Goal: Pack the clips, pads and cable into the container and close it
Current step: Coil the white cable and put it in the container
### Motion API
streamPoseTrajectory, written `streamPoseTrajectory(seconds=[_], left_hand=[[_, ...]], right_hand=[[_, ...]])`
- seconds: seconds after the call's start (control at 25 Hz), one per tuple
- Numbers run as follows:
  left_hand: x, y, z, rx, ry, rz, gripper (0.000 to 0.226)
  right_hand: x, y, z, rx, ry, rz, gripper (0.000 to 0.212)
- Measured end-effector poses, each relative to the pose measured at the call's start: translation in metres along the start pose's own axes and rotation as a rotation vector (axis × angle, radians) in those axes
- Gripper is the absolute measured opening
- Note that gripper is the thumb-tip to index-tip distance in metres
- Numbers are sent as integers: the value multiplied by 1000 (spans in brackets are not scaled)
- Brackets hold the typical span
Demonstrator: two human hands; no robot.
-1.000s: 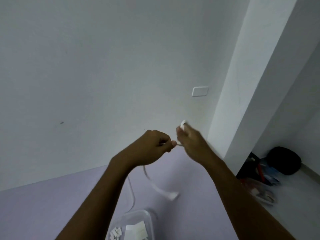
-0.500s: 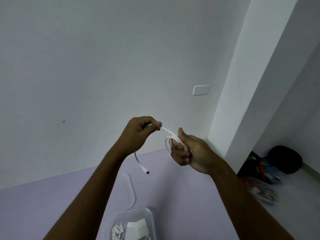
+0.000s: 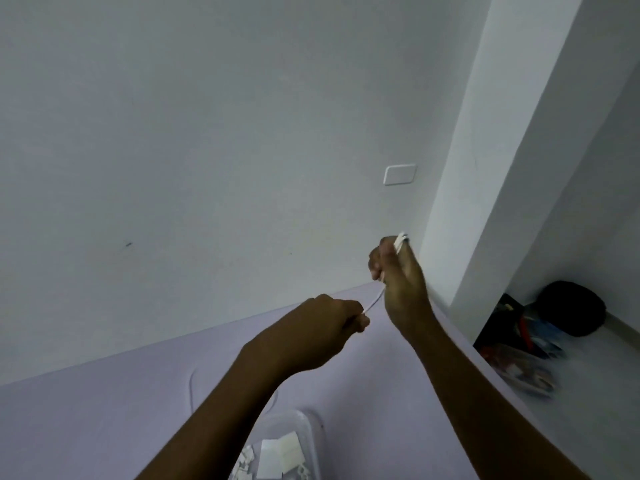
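At the bottom edge, nearest: clear plastic container (image 3: 313, 441), lid off, resting on the lilac table (image 3: 104, 427). Inside, flat white pads (image 3: 282, 457) lying toward the right, small white clips (image 3: 246, 465) heaped at the left; exact count hard to tell. Just behind the container, partly hidden by the left forearm, a faint clear outline flat on the table, possibly the lid (image 3: 191, 389); too faint to say for sure.

Above the container, both forearms reaching up and away. Left hand (image 3: 318, 332) curled into a fist, thumb and forefinger pinched on the white cable (image 3: 375, 299). From that pinch, a short taut stretch of cable running up and right to the right hand (image 3: 401, 282). Right hand higher and farther, closed round a bundle of the cable, with white loops or an end poking out above the knuckles near the top of the fist. Cable wholly in the air, between the two hands, not touching container or table.

To the right, beyond the table's edge: a lower white surface carrying blurred clutter (image 3: 519, 358) of red, blue and black, and a dark rounded bag (image 3: 571, 308) behind it.

Farthest: plain pale wall with a white switch plate (image 3: 400, 174), a small dark mark well left, and a white column (image 3: 502, 150) at the right.
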State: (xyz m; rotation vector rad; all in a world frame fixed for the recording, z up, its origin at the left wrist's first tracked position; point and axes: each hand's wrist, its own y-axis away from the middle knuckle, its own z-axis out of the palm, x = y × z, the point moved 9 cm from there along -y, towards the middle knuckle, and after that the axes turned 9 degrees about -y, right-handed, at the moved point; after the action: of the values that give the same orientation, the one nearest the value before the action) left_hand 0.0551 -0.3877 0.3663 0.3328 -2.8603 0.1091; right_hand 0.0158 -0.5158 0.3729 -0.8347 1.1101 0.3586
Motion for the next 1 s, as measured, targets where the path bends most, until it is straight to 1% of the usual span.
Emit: streamPoseTrajectory(seconds=[0.04,0.08,0.12,0.24,0.32,0.36,0.44,0.52,0.56,0.64,0.68,0.8,0.88,1.0], left_hand=[[5,2,-12,42,-56,16,29],[4,3,-24,84,-95,21,26],[0,5,-36,121,-121,26,24],[-18,8,-59,173,-135,74,21],[-24,9,-69,269,-102,147,18],[-25,9,-73,340,-79,177,18],[-25,11,-77,474,-14,205,18],[-23,13,-73,557,103,188,19],[-21,13,-68,567,183,178,20],[-18,12,-53,527,345,175,20],[-18,11,-46,483,436,168,20],[-26,12,-36,357,742,97,21],[-24,14,-38,329,812,86,22],[-15,17,-43,288,791,120,26]], right_hand=[[7,6,7,-78,242,-20,30],[16,11,9,-151,381,17,34],[23,16,8,-206,416,93,38],[24,33,19,-421,330,342,46],[22,46,31,-551,307,494,54],[21,51,37,-596,249,538,55],[14,55,44,-649,46,574,47],[6,58,49,-676,-199,595,39],[3,59,51,-677,-322,613,38],[-1,61,53,-662,-521,651,38],[-3,61,54,-654,-573,662,38],[-6,58,53,-628,-611,666,38],[-7,56,51,-600,-647,665,39],[-7,53,52,-582,-725,674,44]])
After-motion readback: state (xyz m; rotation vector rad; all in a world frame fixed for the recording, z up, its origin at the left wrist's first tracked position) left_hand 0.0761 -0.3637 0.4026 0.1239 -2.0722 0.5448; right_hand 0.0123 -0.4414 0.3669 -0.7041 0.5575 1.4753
